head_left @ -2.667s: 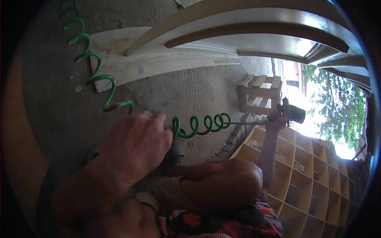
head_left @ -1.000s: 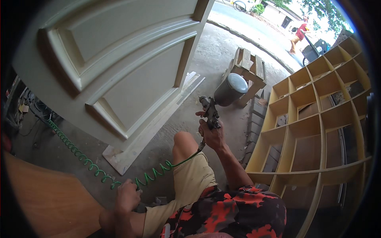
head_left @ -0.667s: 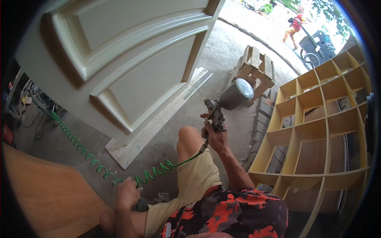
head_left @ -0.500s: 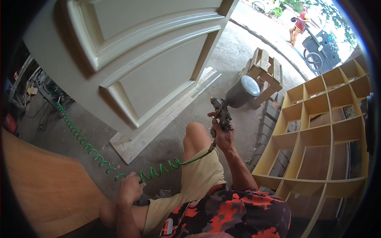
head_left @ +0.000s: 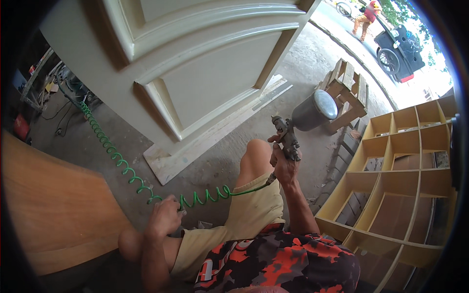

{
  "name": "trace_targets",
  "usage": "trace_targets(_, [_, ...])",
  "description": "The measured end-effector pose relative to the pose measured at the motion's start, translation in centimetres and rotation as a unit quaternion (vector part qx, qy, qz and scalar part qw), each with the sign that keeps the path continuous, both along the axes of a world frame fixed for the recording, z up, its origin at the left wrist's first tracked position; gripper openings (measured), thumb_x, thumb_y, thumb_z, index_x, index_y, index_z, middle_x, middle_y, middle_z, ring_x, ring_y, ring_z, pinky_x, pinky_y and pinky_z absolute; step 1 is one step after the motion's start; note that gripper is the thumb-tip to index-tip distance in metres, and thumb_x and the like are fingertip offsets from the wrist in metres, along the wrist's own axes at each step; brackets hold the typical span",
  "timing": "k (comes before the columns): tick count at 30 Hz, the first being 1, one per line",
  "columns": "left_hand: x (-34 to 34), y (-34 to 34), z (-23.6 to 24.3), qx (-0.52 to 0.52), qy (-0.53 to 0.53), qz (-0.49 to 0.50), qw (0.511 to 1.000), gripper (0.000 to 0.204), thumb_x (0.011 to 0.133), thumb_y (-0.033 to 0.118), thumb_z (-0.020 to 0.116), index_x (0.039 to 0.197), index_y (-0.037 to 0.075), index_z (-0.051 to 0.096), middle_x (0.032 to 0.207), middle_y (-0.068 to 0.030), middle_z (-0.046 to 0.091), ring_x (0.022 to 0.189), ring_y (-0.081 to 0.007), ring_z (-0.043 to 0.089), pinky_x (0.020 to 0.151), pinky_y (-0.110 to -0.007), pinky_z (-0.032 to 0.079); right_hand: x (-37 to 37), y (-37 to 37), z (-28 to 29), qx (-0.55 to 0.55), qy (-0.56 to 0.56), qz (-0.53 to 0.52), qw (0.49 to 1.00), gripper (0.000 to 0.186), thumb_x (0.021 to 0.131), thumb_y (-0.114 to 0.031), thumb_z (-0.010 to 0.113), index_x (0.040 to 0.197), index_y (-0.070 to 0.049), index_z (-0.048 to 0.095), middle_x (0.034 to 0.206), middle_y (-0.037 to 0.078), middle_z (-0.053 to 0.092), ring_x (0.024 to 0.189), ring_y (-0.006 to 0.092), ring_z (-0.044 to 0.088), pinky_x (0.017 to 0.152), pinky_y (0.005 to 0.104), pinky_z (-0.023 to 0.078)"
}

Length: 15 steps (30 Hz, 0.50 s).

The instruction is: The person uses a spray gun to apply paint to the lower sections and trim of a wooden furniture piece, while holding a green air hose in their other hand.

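My right hand is wrapped round the grip of a spray gun, with a grey metal paint cup fixed to its far right side. From the gun's handle a green coiled air hose runs left across my knee. My left hand is closed on that hose, and the coils carry on from it toward the far left. Ahead of the gun, a cream panelled door stands tilted, its lower edge by a pale board on the floor.
A wooden crate stands behind the cup. To the right is a yellowish wooden frame of square compartments. A curved brown wood panel lies at the left. Outside, a person stands beside a dark wheeled cart.
My view has turned slightly, so the door, crate and gun sit farther right in it. Both hands keep their holds. Outside, the person and cart have shifted a little.
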<state>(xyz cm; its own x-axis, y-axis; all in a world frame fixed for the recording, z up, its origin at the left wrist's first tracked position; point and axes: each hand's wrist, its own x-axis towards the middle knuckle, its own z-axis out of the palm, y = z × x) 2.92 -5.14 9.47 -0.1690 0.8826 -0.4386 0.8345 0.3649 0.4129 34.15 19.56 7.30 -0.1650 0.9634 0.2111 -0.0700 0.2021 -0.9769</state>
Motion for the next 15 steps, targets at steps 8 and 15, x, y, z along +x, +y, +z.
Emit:
trace_targets(8, [-0.4, -0.9, -0.8, -0.002, -0.011, 0.018, 1.0, 0.026, 0.096, 0.023, 0.082, 0.1, -0.003, 0.079, 0.122, -0.0197, 0.07, 0.113, -0.0457, 0.069, 0.098, -0.055, 0.055, -0.3, -0.3, -0.5, -0.031, 0.038, 0.0, 0.999, 0.042, 0.105, 0.007, 0.052, 0.147, 0.002, 0.055, 0.116, 0.011, 0.074, 0.054, 0.0051, 0.046, 0.047, 0.0266, 0.039])
trace_targets(15, [-0.1, -1.1, 0.4, 0.014, -0.016, 0.032, 0.999, 0.024, 0.097, 0.021, 0.08, 0.098, -0.003, 0.078, 0.121, -0.0192, 0.07, 0.11, -0.0441, 0.07, 0.097, -0.055, 0.054, -0.5, -0.7, -0.2, -0.05, 0.054, -0.001, 0.997, 0.039, 0.104, 0.008, 0.054, 0.143, 0.003, 0.058, 0.114, 0.013, 0.075, 0.058, 0.0052, 0.05, 0.048, 0.0261, 0.041])
